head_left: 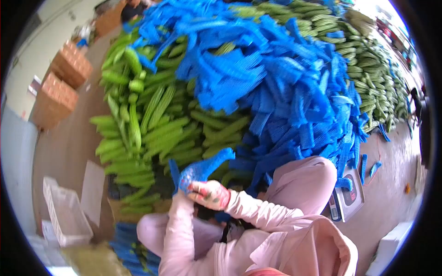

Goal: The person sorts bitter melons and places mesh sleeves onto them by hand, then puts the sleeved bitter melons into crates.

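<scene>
A blue foam net sleeve [211, 165] covers my left hand [188, 178], whose fingers are hidden inside the mesh. My right hand [211, 195], in a patterned glove, is closed on the sleeve's lower edge near my left wrist. Just beyond my hands lies a heap of long green gourds [165, 138], the nearest ones laid in rows. A large pile of loose blue foam net sleeves [294, 96] covers the middle and right of the heap.
Paler gourds [368, 69] are stacked at the far right. On the left stand cardboard boxes [55, 99] and a white plastic crate [69, 214]. A scale [350, 195] sits by my right knee. Another person [132, 11] is at the far left edge of the heap.
</scene>
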Demonstrator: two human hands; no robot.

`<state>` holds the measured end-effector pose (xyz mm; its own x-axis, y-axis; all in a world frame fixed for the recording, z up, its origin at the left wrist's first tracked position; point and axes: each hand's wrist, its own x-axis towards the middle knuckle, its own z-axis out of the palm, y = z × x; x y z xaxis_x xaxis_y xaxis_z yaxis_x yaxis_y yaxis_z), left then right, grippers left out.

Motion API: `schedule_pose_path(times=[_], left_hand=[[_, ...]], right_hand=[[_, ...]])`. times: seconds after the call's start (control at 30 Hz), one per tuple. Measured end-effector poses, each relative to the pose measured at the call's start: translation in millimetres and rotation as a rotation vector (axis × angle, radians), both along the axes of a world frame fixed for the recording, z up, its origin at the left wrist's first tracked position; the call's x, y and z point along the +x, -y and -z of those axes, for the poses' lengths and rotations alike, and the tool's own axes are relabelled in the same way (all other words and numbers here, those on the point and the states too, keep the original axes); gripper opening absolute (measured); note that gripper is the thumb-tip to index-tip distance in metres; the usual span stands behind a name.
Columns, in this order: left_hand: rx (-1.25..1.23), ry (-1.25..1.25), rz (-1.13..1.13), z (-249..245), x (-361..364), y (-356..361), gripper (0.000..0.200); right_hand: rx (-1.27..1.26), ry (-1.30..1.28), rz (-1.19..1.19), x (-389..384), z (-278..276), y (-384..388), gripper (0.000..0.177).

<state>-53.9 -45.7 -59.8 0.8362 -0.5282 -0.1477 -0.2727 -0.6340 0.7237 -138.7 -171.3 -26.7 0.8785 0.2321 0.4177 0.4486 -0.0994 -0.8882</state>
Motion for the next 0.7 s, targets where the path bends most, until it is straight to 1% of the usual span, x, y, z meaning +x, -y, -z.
schedule_pose_path(times=[0.07,0.1,0.13,0.17,0.2,0.23,0.27,0.3,0.37,0.4,0.43,0.47,0.5,0.53,0.57,0.6,0.63,0.7], left_hand=[[-0.13,-0.147,-0.09,-5,10,4,0.038],[-0.202,-0.205,-0.131,-4,1,-13,0.038],[-0.281,-0.249,-0.163,3,-31,-32,0.039],[-0.363,-0.285,-0.188,3,-38,-29,0.039],[-0.445,-0.318,-0.209,-1,-32,-24,0.039],[-0.526,-0.351,-0.226,-1,-42,-27,0.039],[-0.608,-0.387,-0.242,-7,-25,-20,0.04],[-0.689,-0.42,-0.259,-12,-12,-15,0.04],[-0.852,-0.477,-0.291,-18,-11,-25,0.041],[-0.933,-0.503,-0.301,-21,-28,-35,0.041],[-1.017,-0.532,-0.309,-20,-29,-36,0.041],[-1.103,-0.562,-0.319,-26,-5,-22,0.041],[-1.188,-0.591,-0.335,-29,3,-23,0.042],[-1.273,-0.615,-0.351,-30,-10,-33,0.042],[-1.358,-0.635,-0.367,-33,-11,-31,0.042],[-1.444,-0.652,-0.385,-38,11,-24,0.043],[-1.53,-0.667,-0.406,-40,13,-22,0.043],[-1.702,-0.697,-0.45,-45,15,-22,0.043]], right_hand=[[0.06,-0.074,-0.111,2,5,-4,0.011],[0.205,-0.367,-0.285,4,10,-5,0.011],[0.204,-0.425,-0.296,7,11,-4,0.011],[0.2,-0.474,-0.303,10,5,-3,0.012],[0.279,-0.386,-0.322,11,3,-8,0.012],[0.36,-0.298,-0.334,13,-1,-14,0.013],[0.396,-0.258,-0.366,13,-18,-13,0.013],[0.321,-0.182,-0.36,16,-27,-12,0.013],[0.262,-0.263,-0.41,20,-35,-12,0.013],[0.266,-0.268,-0.414,21,-35,-14,0.013],[0.273,-0.376,-0.494,23,-34,-14,0.013],[0.279,-0.488,-0.576,24,-32,-14,0.014],[0.281,-0.501,-0.58,22,-14,-23,0.014],[0.477,-0.535,-0.588,19,19,-39,0.014],[0.674,-0.564,-0.591,19,37,-49,0.016],[0.77,-0.642,-0.64,20,14,-41,0.018],[0.773,-0.656,-0.65,25,13,-37,0.018],[0.645,-1.005,-0.755,32,14,-29,0.023]])
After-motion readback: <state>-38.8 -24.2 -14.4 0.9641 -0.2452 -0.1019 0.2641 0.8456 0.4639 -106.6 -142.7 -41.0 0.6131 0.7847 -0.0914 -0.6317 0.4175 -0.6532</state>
